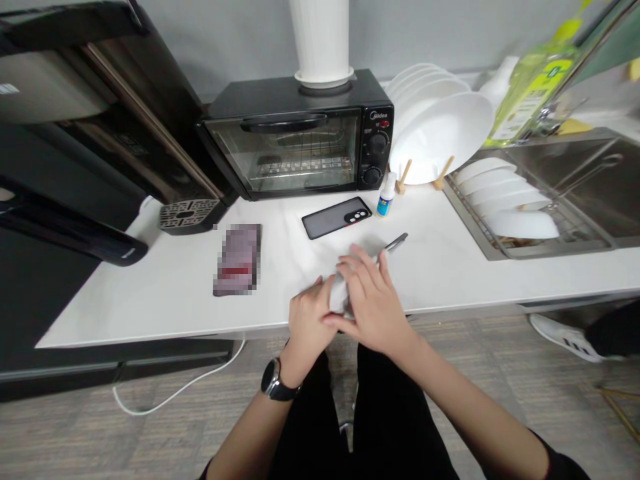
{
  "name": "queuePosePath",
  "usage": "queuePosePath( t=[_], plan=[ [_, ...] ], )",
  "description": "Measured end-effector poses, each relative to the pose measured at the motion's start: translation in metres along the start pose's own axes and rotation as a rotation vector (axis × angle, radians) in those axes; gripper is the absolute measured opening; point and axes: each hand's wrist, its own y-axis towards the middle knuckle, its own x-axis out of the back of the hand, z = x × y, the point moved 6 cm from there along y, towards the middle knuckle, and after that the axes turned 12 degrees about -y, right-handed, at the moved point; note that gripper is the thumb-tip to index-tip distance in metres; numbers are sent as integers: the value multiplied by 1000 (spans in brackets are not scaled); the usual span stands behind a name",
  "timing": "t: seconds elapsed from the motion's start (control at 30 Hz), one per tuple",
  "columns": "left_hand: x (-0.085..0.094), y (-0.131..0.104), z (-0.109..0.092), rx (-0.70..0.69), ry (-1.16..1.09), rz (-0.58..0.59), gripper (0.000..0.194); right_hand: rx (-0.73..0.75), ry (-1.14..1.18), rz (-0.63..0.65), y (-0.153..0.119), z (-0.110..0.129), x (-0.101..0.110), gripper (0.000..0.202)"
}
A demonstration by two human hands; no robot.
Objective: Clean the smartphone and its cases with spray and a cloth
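Close to the counter's front edge, a crumpled pale grey cloth [339,292] is between my two hands. My left hand [310,317] is closed around its near left side. Over the top and right side lie the curled fingers of my right hand [373,300], hiding most of the cloth and anything inside it. Just beyond the right fingers a slim dark grey tool [397,241] rests on the counter, its near end covered. Farther back are a black-rimmed phone case [327,220] and a small spray bottle [385,197] with a blue label. A pixelated phone-shaped object [237,260] lies to the left.
A black toaster oven [300,157] stands at the back with a white pot [323,40] on top. White plates [445,133] lean in a wooden rack. Right of them is a sink with a dish rack [475,220]. A drinks machine [190,213] is left. Someone's shoe [565,337] shows below.
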Motion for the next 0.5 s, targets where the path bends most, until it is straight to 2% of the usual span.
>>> queuePosePath(
  t=[0.07, 0.1, 0.27, 0.33, 0.4, 0.5],
  plan=[
    [0, -1, 1, -25, -29, 8, 14, 55, 13, 17, -1, 15, -2, 72],
    [0, 0, 2, -17, -15, 3, 15, 48, 9, 20, 0, 12, -3, 70],
    [1, 2, -4, 53, 104, -29, 21, -187, -84, -42, 10, -61, -1, 65],
    [1, 2, -5, 60, 98, -33, 21, -229, -99, -60, 10, -73, 1, 66],
    [0, 0, -2, 67, 82, -27, 21, -189, -74, -50, 8, -58, 1, 69],
    [-5, -4, 10, 90, 4, 13, 16, 2, 1, 10, 1, -5, -2, 74]
  ],
)
